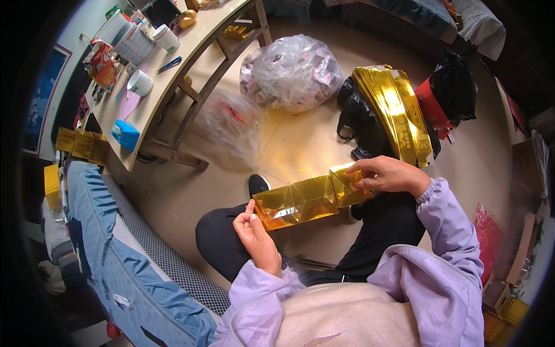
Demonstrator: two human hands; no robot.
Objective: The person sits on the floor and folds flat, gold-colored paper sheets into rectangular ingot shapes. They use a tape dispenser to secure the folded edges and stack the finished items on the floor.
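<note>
A long gold foil paper piece, creased into several boxy sections, spans the space between my hands above my lap. My left hand holds its left end, thumb and fingertips at the edge. At the other end, the fingers of my right hand grip the last section, with some fingertips hidden in or behind the foil. Beyond my right hand stands a thick stack of flat gold foil sheets, bearing printed writing, against a black plastic bag.
A wooden table at the left carries a white mug, a blue tape dispenser and a pen. Stuffed clear plastic bags lie on the floor ahead. A red bin stands right; a blue-covered sofa runs along my left.
</note>
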